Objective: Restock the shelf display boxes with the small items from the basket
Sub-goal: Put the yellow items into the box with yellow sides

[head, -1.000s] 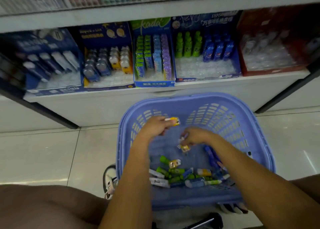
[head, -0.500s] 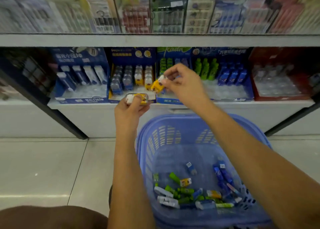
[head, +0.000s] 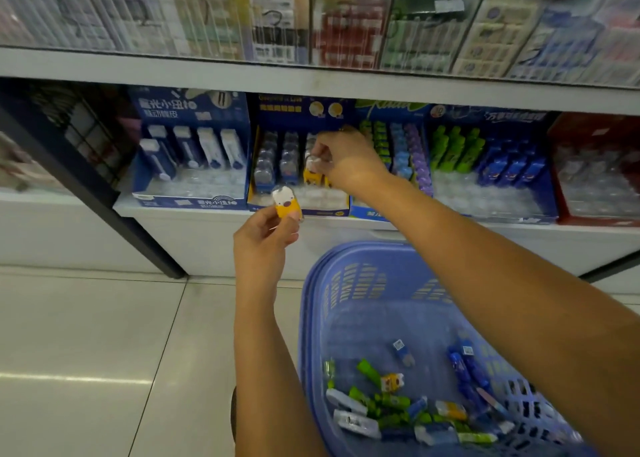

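Two small pieces were up out of the basket, one in each hand. The left hand hovered just in front of the shelf edge, its thumb and curled fingers pinching a yellow item by its lower yellow half, with the white end pointing up. The right hand was inside the display box, the blue-and-yellow one second from the left. Its fingertips were pinched round a second yellow item at the front of the right-hand row, but I could not tell whether that piece was already seated in its slot. A loose yellow piece lay on the basket floor among green, blue and white ones, so the restocking looked well short of done. Judged by their size and the easy two-finger hold, these items were very light and hard-shelled. Their glossy clear fronts were probably a little slick. The sensible hold was a pinch across the two sides of the yellow body, leaving free the end that goes into the slot. The clear moulded tray in the box looked thin, so a light press seemed enough to seat each piece without disturbing its neighbours.
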`<state>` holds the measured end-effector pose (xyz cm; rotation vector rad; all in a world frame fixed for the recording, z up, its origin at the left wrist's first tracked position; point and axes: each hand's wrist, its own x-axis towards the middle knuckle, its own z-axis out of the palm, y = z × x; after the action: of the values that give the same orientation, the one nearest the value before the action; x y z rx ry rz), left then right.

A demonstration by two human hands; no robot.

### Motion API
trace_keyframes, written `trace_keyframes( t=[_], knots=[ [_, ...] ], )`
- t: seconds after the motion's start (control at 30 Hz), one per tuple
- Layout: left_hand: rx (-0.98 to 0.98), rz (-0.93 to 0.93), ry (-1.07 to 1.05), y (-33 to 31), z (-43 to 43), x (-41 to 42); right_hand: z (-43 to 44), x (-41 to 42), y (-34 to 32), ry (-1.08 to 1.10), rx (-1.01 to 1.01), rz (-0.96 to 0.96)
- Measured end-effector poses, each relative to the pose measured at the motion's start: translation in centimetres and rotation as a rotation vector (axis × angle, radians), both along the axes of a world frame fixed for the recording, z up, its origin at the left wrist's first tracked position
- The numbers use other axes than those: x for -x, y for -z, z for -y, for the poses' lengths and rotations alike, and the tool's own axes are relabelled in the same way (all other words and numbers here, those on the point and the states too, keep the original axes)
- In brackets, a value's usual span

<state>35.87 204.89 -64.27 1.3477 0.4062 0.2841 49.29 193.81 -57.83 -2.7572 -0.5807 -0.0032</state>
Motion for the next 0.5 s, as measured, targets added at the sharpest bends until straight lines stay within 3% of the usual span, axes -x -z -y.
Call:
trace_keyframes(
  t=[0.27,0.33,0.43,0.5],
  knots=[
    [-0.121,-0.008,0.031,0.2,0.6,-0.8,-0.7,-0.3,-0.9,-0.095,0.238,0.117],
    [-0.146,0.004,0.042,-0.2,0.9,-0.9,0.0,0.0,-1.5,-0.063,0.079,0.040],
    [-0.175,0.041,0.072,-0.8,1.4,-0.9,1.7,2.3,-2.2,-0.129,-0.356,-0.227],
    [-0.222,0.080,0.106,-1.2,1.8,-1.1,2.7,3.8,-2.1,-0.210,-0.451,-0.361]
  ],
)
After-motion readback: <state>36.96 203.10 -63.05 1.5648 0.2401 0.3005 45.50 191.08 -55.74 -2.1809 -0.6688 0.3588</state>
